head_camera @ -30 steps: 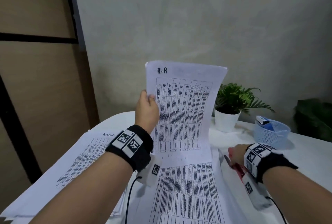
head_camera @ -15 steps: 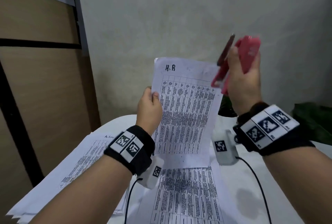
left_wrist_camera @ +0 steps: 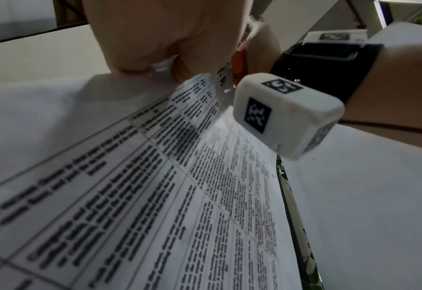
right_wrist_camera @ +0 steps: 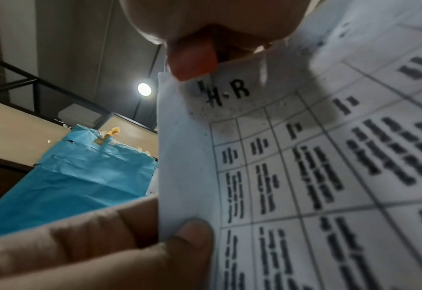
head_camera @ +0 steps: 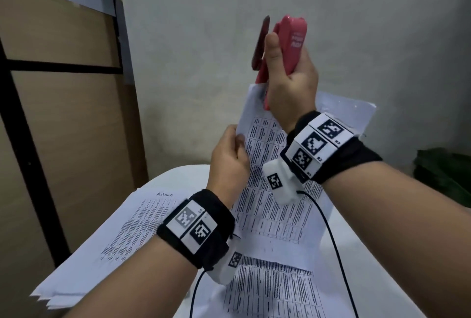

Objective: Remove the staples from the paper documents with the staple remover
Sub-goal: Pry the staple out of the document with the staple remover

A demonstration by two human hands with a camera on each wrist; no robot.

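Observation:
A printed document [head_camera: 257, 136] headed "H.R" is held upright above the table. My left hand [head_camera: 229, 157] pinches its left edge between thumb and fingers; the thumb [right_wrist_camera: 192, 233] lies on the sheet's front. My right hand [head_camera: 288, 75] grips a red stapler-shaped staple remover [head_camera: 290, 42], held upright. Its lower red end [right_wrist_camera: 192, 58] meets the top left corner of the document [right_wrist_camera: 304, 176], just above the "H.R". No staple can be made out. In the left wrist view the page [left_wrist_camera: 180, 176] fills the frame and a sliver of the red tool [left_wrist_camera: 237, 62] shows.
On the white table [head_camera: 183, 175], a stack of printed papers [head_camera: 122, 226] lies at the left and another printed sheet [head_camera: 270, 289] lies below the held one. A brown panelled wall [head_camera: 63, 114] stands at the left. Dark green leaves [head_camera: 443, 172] show at the right edge.
My right hand picked the red tool up from the table, raised it high, then brought it left and down to the document's top left corner. The left hand kept holding the sheet.

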